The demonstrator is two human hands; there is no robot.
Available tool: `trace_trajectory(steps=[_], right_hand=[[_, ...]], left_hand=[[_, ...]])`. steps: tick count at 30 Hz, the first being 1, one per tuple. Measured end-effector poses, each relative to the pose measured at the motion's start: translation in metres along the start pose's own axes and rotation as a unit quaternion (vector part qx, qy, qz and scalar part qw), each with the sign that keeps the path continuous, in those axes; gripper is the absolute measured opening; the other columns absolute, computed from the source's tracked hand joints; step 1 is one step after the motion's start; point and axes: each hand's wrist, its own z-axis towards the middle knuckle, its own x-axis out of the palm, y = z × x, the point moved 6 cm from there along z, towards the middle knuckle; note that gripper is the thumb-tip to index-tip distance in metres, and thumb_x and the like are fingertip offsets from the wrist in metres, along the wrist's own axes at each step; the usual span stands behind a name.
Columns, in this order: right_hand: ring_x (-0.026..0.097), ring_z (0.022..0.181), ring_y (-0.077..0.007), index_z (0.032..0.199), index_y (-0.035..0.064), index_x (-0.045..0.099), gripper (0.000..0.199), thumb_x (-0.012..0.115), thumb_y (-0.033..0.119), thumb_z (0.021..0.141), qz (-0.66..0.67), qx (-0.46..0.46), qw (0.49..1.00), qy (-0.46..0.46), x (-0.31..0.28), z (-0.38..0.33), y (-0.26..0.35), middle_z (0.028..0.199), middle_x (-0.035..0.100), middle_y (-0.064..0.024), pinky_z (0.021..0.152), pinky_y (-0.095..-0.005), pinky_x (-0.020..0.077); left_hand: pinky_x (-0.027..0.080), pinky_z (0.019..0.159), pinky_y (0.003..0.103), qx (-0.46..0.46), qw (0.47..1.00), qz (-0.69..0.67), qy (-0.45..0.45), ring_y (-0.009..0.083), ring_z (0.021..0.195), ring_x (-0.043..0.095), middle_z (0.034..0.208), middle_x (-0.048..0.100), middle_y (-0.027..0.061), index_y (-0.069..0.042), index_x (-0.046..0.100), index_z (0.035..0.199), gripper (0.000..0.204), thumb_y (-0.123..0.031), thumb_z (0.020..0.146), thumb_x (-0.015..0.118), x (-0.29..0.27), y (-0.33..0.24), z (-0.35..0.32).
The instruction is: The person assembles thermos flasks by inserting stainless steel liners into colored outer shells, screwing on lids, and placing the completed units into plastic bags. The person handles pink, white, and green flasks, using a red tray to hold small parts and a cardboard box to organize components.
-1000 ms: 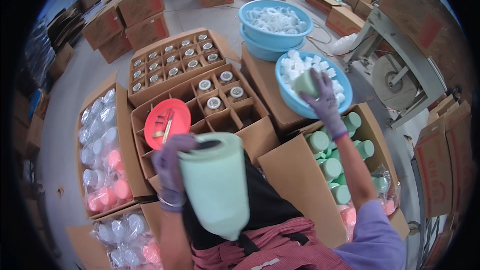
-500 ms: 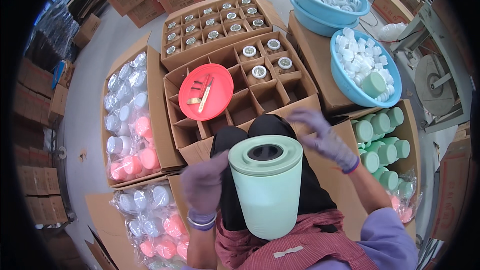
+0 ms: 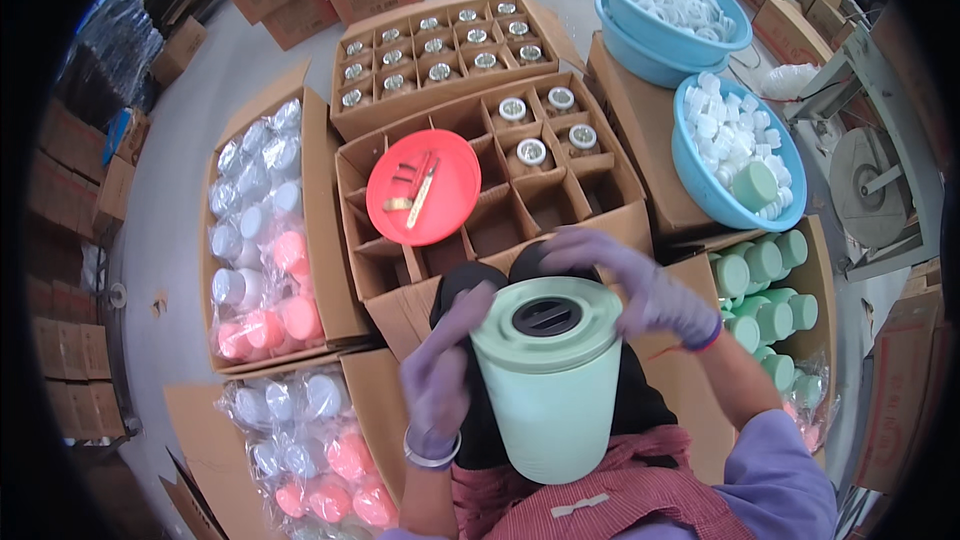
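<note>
A pale green canister (image 3: 552, 420) stands upright on my lap. Its green lid (image 3: 500, 340) has a round black insert (image 3: 547, 317) with a raised bar across the middle. Beside the canister's left side is my left hand (image 3: 440, 380), in a light purple glove, its fingers stretched up toward the lid's rim. My right hand (image 3: 640, 290), gloved the same way, hovers at the lid's right edge with fingers spread toward the far side. Whether either hand touches the lid is hard to tell. Neither hand holds anything.
Ahead, a divided carton (image 3: 400, 280) holds several jars and a red round lid (image 3: 425, 215) bearing small tools. Behind it stands a fuller jar carton (image 3: 345, 120). Blue basins (image 3: 690, 165) of white parts are at right, above a carton of green cups (image 3: 775, 315). Bagged cups (image 3: 255, 240) fill left cartons.
My right hand has come in from the right to the lid's edge. My left hand's fingers now reach up at the lid's left side. The view has shifted slightly.
</note>
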Motion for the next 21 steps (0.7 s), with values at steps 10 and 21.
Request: trace_trajectory(steps=[10, 21], right_hand=[[0.045, 0.136, -0.0239, 0.14, 0.0065, 0.052, 0.067, 0.075, 0.016, 0.078, -0.107, 0.147, 0.979, -0.089, -0.045, -0.016, -0.046, 0.14, 0.052, -0.0119, 0.115, -0.0379, 0.0341], [0.061, 0.072, -0.0332, 0.128, -0.0024, 0.053, 0.03, 0.049, 0.007, 0.1, -0.322, -0.096, 0.919, -0.206, 0.002, 0.032, -0.03, 0.083, 0.06, -0.0183, 0.063, -0.0374, 0.0488]], left_hand=[[0.035, 0.116, 0.043, 0.005, 0.93, -0.358, -0.086, 0.0348, 0.13, 0.054, 0.133, 0.059, 0.0236, 0.009, 0.048, 0.139, 0.059, -0.032, 0.097, 0.053, -0.035, 0.015, -0.026], [0.039, 0.107, 0.031, -0.193, 0.96, -0.172, 0.107, 0.0168, 0.125, 0.052, 0.136, 0.055, 0.0093, 0.005, 0.038, 0.148, 0.081, -0.035, 0.085, 0.071, 0.028, -0.001, 0.067]])
